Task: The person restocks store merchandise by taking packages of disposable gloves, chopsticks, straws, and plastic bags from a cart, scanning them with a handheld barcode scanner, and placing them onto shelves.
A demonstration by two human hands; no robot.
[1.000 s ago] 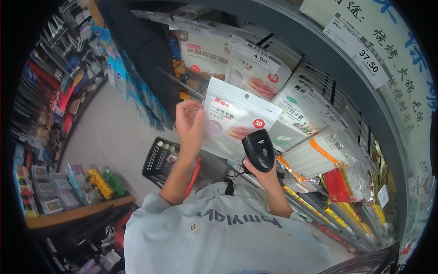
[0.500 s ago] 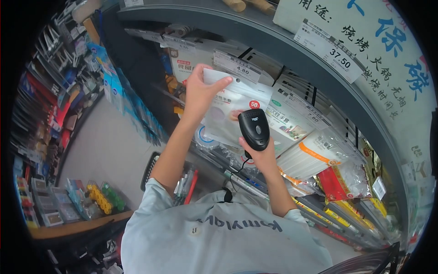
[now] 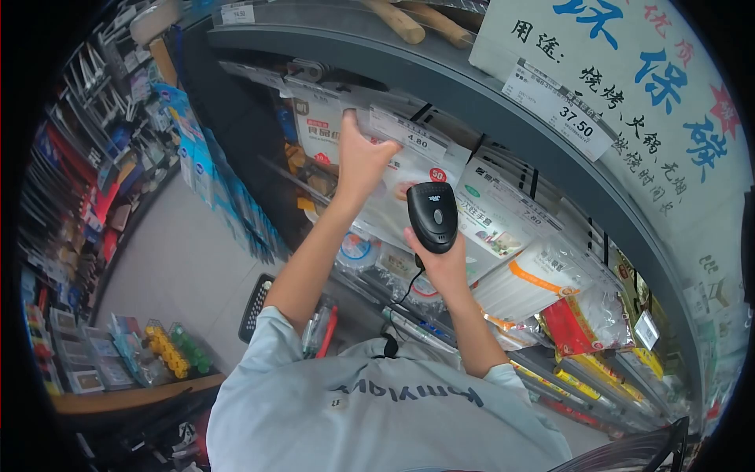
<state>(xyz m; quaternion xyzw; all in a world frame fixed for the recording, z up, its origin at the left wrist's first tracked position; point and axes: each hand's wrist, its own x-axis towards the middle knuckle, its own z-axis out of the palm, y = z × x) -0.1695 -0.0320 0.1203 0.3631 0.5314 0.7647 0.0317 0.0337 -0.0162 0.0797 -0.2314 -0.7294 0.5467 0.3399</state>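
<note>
My left hand (image 3: 364, 161) is raised at the shelf hooks, its thumb and fingers closed on the top of a white glove packet (image 3: 385, 206) with a red "50" mark. The packet hangs just below the 4.80 price tag (image 3: 415, 140); its lower right part is hidden by the scanner. In my right hand (image 3: 442, 263) is a black handheld scanner (image 3: 432, 217), upright in front of the packet, with a dark cord hanging down from it.
More white packets (image 3: 495, 214) hang to the right, beside a red bag (image 3: 580, 324). A black basket (image 3: 256, 308) is at lower left. Blue packages (image 3: 206, 169) hang left. The grey shelf edge (image 3: 440, 82) curves overhead, bearing a 37.50 tag (image 3: 560, 110).
My left hand has gone from open beside the packet to gripping its top, and the packet has moved up to the hooks. The scanner has shifted slightly left and up with my right hand.
</note>
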